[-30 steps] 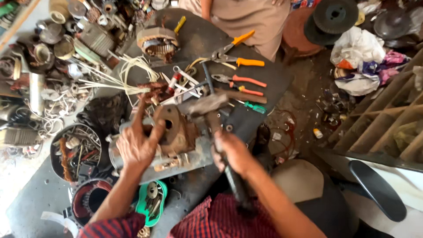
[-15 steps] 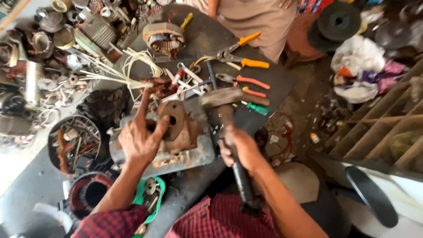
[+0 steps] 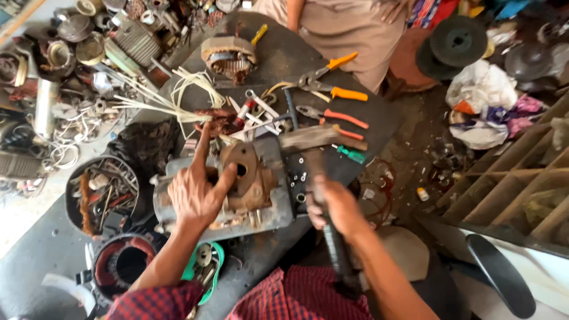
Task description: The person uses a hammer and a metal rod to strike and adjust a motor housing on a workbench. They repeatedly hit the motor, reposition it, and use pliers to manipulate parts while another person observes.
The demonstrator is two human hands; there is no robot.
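Closest to the camera you've got red checked sleeves and both arms reaching out over a dark, cluttered work surface. The right hand is wrapped tight around the dark handle of a hammer, whose head sits up just past the right edge of the motor housing, over some small nuts lying on the surface. The left hand is spread open and pressed flat on top of a grey motor housing, index finger pointing up and away, thumb stretched toward the rusty brown end plate with a hole in its middle. The housing lies right in front of the person, dead centre.

Just left and a bit nearer there's a green plastic tray with small parts, and a round stator ring with reddish windings. Beside that, a round tub of scrap bits.

Further out: spanners, a green-handled screwdriver, and orange-handled pliers. Beyond those, another wound stator with a bundle of pale wires trailing off to the left. At the far edge another person in beige clothing stands by the table.
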